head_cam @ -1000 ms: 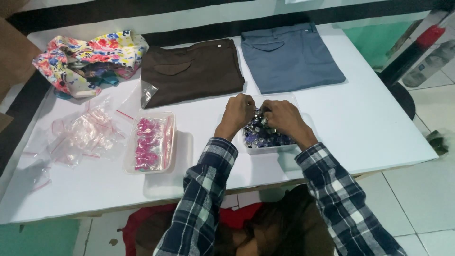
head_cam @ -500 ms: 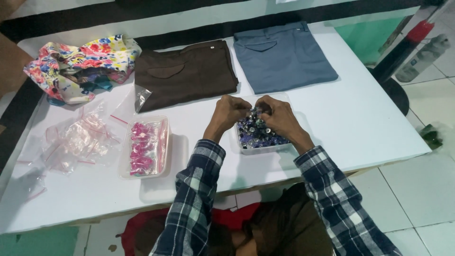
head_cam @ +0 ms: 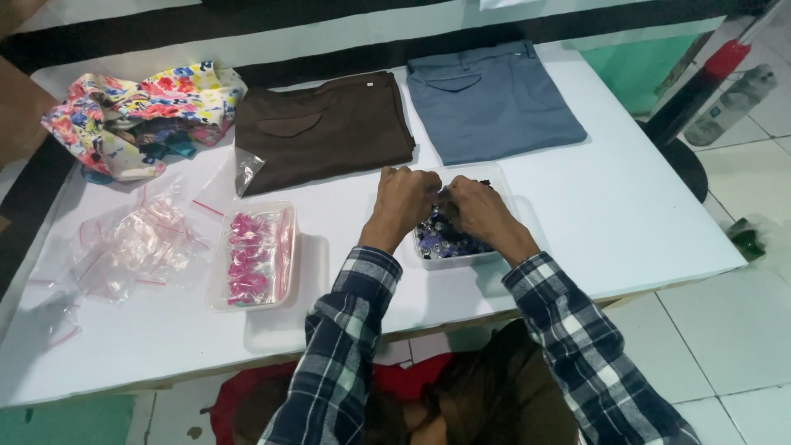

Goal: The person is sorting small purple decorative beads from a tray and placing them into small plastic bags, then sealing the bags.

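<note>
Both hands' fingertips (head_cam: 443, 191) hide whatever they pinch above the clear tray (head_cam: 504, 183) of small dark pieces (head_cam: 449, 239).

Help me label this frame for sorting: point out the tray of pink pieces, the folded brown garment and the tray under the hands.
tray of pink pieces (head_cam: 216, 284), head view, left rim.
folded brown garment (head_cam: 329, 144), head view, middle of the cloth.
tray of dark pieces (head_cam: 457, 259), head view, near rim.

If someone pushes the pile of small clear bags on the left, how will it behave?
The clear bags look thin and crumpled, so they are probably very light and floppy. A push would likely scatter or slide them on the smooth white table rather than move the pile as one. They seem loosely heaped, so picking up one may drag others along.
</note>
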